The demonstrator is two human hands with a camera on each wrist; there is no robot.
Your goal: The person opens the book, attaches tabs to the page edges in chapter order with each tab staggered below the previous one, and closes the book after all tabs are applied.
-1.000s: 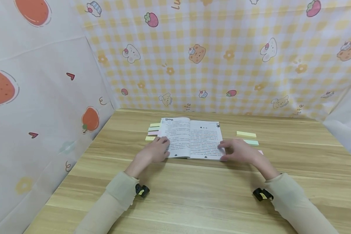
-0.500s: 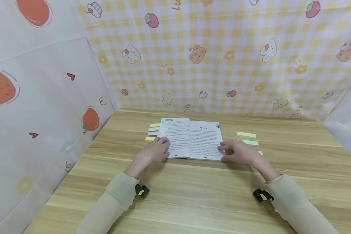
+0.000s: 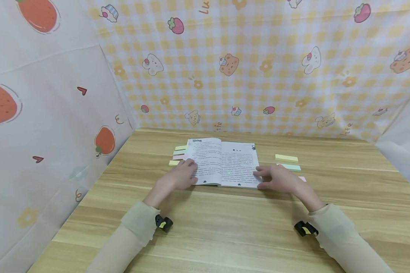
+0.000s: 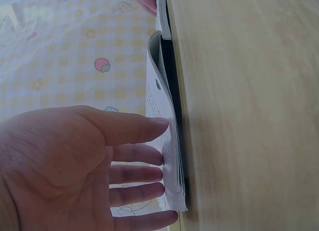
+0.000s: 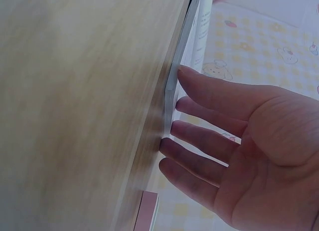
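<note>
Head view hides the pink note (image 3: 302,178) behind the right hand (image 3: 280,179); both it and the left hand (image 3: 177,177) lie flat, fingers straight, on the open book (image 3: 222,161).

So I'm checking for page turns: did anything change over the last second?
Nothing visibly changed: the left hand and right hand rest with straight fingers on the open book, and the sticky strips lie where they were.

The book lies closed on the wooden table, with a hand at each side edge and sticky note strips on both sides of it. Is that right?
Not quite: the book lies open, its printed pages showing in the head view. The rest holds: it is on the wooden table, the left hand at its left edge, the right hand at its right edge, and sticky note strips lie on both sides.
</note>
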